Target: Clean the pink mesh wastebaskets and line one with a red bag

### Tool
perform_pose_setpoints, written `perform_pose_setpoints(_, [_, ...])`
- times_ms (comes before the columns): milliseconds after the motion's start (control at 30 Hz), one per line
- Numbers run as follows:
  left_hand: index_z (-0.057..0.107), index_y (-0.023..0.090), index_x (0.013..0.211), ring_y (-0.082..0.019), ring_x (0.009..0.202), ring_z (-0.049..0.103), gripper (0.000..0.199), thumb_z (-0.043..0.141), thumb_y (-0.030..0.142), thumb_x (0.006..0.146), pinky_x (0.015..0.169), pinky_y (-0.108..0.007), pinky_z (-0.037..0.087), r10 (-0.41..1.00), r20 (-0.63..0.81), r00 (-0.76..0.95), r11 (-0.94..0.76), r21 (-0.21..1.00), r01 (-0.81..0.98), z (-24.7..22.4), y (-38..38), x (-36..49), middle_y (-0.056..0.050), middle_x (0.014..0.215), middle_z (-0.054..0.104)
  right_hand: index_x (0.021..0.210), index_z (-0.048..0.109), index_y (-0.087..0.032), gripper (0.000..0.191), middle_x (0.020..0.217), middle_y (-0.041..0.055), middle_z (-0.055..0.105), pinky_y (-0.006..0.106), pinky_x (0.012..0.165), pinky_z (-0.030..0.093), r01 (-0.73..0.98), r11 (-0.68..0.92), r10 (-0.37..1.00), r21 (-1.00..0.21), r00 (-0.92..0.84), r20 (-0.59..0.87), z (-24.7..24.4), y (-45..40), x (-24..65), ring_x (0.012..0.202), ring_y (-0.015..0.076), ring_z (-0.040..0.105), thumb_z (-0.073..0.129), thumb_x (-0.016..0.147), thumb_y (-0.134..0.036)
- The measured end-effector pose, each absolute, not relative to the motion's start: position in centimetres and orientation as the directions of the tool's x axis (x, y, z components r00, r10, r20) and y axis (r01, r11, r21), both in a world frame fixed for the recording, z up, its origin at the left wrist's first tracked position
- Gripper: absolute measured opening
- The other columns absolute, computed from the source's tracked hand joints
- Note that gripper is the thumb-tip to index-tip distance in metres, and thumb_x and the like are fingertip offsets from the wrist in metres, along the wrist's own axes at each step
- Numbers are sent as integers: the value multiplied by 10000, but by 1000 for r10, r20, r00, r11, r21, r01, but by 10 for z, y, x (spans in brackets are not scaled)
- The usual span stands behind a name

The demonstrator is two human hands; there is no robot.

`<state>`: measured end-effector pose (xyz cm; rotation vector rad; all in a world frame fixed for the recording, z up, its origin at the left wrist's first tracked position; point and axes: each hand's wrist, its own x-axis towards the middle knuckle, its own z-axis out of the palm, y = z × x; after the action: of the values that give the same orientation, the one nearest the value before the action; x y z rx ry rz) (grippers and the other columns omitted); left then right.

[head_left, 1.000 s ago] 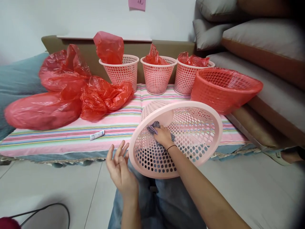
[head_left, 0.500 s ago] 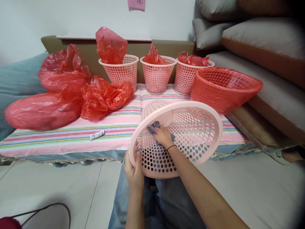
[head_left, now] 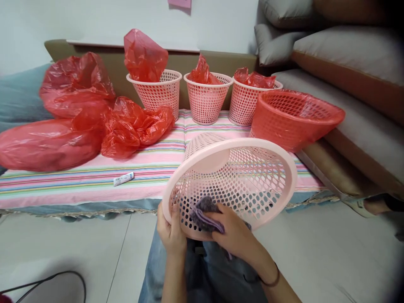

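Note:
A pale pink plastic basket (head_left: 206,155) with a perforated wall lies tilted over my knees, its wide mouth facing me. My left hand (head_left: 172,230) grips the rim at the lower left, thumb inside the mouth. In my right hand (head_left: 232,231) is a bunched grey-purple cloth (head_left: 205,214), held at the lower front of the basket's mouth against the inner wall near the rim. The fingertips of my right hand are partly hidden by the cloth.
Three pink baskets (head_left: 208,103) holding red plastic bags stand at the back of the striped bed cover (head_left: 151,187). A red-bagged basket (head_left: 280,126) leans beside stacked cushions (head_left: 350,54). Red bags (head_left: 53,143) lie left, near a small white tube (head_left: 123,179). A cable (head_left: 63,272) crosses the floor.
My right hand has drawn the cloth from deep inside the basket toward me, down to the lower rim. My left hand keeps its hold on the rim. The view has shifted slightly.

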<state>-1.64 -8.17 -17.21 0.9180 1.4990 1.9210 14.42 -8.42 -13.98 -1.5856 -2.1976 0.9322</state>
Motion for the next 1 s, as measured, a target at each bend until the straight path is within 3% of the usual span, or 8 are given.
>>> perform_pose_setpoints(167, [685, 194, 1148, -272, 1155, 642, 400, 635, 497, 890, 1012, -394, 491, 762, 213, -612, -215, 974, 71, -162, -84, -18, -89, 1142, 716, 1219, 697, -458, 685, 1236, -39, 642, 394, 1011, 486, 522, 163, 830, -837, -531, -170, -121, -99, 171, 1136, 257, 613, 539, 670, -80])
perform_pose_setpoints(233, [692, 205, 1132, -264, 1160, 637, 366, 624, 482, 903, 1017, -385, 483, 774, 235, -588, -221, 970, 98, -156, -85, -19, -76, 1127, 719, 1221, 701, -429, 663, 1190, -39, 674, 394, 986, 500, 483, 200, 828, -852, -549, -117, -114, -78, 177, 1099, 252, 627, 524, 683, -85])
perform_pose_setpoints(367, [700, 215, 1120, -261, 1135, 647, 344, 629, 474, 904, 1013, -383, 480, 800, 247, -546, -228, 968, 103, -149, -88, -23, -63, 1093, 731, 1267, 693, -267, 562, 1199, 23, 701, 343, 976, 477, 615, 284, 917, -736, -398, 21, -114, -9, 167, 1069, 241, 628, 519, 759, -101])
perform_pose_setpoints(467, [688, 223, 1168, -254, 1124, 651, 371, 634, 474, 901, 1015, -379, 478, 819, 249, -517, -233, 968, 97, -150, -88, -26, -62, 1119, 730, 1297, 671, -266, 461, 1253, 49, 680, 303, 968, 455, 812, 242, 958, -532, -288, -4, -131, 37, 145, 1103, 234, 616, 509, 878, -164])
perform_pose_setpoints(567, [685, 228, 1179, -246, 1112, 656, 380, 638, 479, 897, 1008, -369, 481, 838, 238, -492, -218, 971, 98, -150, -88, -29, -60, 1136, 729, 1300, 664, -300, 432, 1245, 78, 658, 314, 953, 448, 907, 171, 975, -386, -213, -68, -156, 60, 126, 1123, 256, 606, 550, 893, -211])
perform_pose_setpoints(733, [686, 200, 1134, -254, 1068, 678, 401, 693, 481, 849, 977, -377, 509, 830, 227, -509, -182, 974, 138, -150, -86, -27, -75, 1119, 732, 1282, 663, -343, 398, 1222, 87, 629, 363, 937, 449, 938, 93, 982, -333, -140, -122, -182, 70, 115, 1095, 284, 614, 561, 901, -290])
perform_pose_setpoints(933, [576, 243, 1296, -256, 1244, 607, 510, 716, 435, 845, 1063, -382, 481, 850, 180, -495, -183, 982, 44, -166, -77, -13, -106, 1332, 638, 1512, 403, -333, 532, 1357, 128, 536, 390, 937, 454, 947, -74, 989, -314, 30, -144, -189, 83, 109, 1145, 295, 594, 427, 980, -335])
perform_pose_setpoints(1000, [547, 242, 1322, -245, 1284, 584, 485, 665, 428, 890, 1091, -375, 462, 832, 194, -520, -210, 977, 30, -175, -74, -9, -118, 1359, 618, 1505, 417, -334, 521, 1341, 126, 548, 388, 935, 456, 941, -93, 988, -326, 46, -149, -190, 85, 108, 1133, 292, 603, 423, 983, -338])
